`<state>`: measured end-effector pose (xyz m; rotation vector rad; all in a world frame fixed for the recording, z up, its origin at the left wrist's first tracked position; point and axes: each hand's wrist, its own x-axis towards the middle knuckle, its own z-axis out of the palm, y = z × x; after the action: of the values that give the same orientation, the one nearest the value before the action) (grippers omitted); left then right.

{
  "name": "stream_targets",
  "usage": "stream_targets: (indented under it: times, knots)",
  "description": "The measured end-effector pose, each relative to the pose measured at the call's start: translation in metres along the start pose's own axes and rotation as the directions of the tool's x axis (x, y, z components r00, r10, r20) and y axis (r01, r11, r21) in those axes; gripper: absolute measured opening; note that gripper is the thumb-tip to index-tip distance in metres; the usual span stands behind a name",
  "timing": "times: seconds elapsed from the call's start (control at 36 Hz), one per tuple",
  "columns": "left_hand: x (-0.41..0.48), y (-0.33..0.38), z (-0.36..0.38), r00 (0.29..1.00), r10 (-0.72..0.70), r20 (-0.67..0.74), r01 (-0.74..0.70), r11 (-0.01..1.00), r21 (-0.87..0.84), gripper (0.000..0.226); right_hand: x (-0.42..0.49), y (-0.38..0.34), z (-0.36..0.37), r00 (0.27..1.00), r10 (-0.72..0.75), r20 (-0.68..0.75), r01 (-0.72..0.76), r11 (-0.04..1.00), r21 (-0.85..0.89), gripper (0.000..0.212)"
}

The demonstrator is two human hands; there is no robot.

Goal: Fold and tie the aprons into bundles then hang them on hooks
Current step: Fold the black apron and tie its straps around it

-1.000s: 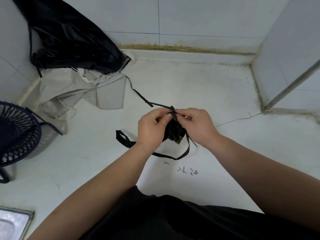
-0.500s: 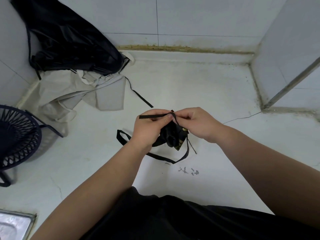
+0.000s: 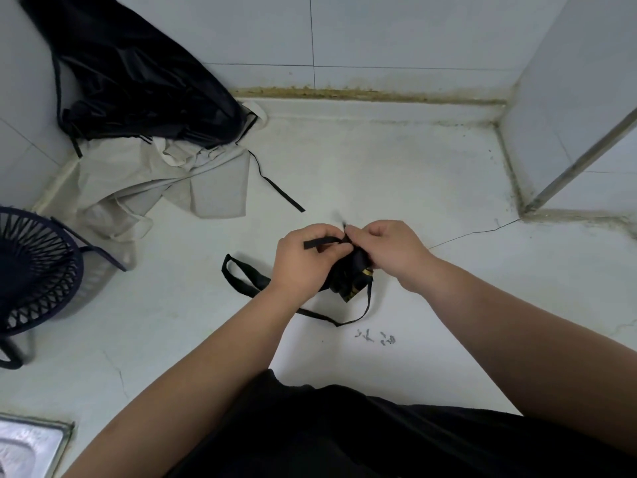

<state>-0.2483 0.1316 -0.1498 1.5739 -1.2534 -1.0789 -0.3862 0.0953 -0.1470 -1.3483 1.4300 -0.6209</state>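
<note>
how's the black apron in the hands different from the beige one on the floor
The black apron is folded into a small tight bundle; the beige apron lies spread and crumpled. The black apron is held by the left hand and right hand; the beige apron lies untouched on the floor. Both are cloth.

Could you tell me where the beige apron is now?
The beige apron lies crumpled on the floor, upper left in the head view, partly under the black apron, near the dark wire basket.
</note>
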Motion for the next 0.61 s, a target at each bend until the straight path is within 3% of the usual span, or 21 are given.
stream_targets:
  times: [0.11,0.17,0.22,0.31,0.42,0.5,0.61]
  knots:
    - [-0.007,-0.009,0.002,0.999,0.052,0.017,-0.052,0.998,0.033,0.028,-0.001,0.004,0.005,0.988,-0.106,-0.11,0.084,0.978,-0.192,0.024]
    - [-0.007,-0.011,0.003,0.996,0.078,0.031,-0.08,0.995,0.062,0.025,-0.003,0.005,0.005,0.984,-0.137,-0.111,0.119,0.981,-0.155,0.007]
    - [-0.007,-0.012,0.004,0.995,0.095,0.032,-0.098,0.991,0.088,0.021,-0.005,0.004,0.004,0.983,-0.167,-0.07,0.156,0.977,-0.147,0.016]
    - [-0.007,-0.013,0.004,0.995,0.103,0.001,-0.102,0.991,0.08,0.018,-0.008,0.001,0.002,0.965,-0.25,0.084,0.264,0.911,-0.316,0.03]
    - [-0.004,-0.016,0.004,0.996,0.089,-0.016,-0.089,0.996,0.03,0.028,-0.01,0.006,0.0,0.943,-0.261,0.208,0.327,0.847,-0.418,0.032]
    - [-0.005,-0.018,0.005,0.994,0.106,0.021,-0.106,0.994,0.01,0.03,-0.01,0.011,-0.001,0.944,-0.266,0.195,0.326,0.837,-0.439,0.016]
    - [-0.005,-0.021,0.005,0.994,0.101,0.043,-0.098,0.993,-0.061,0.03,-0.01,0.01,0.0,0.945,-0.266,0.19,0.324,0.836,-0.442,0.02]
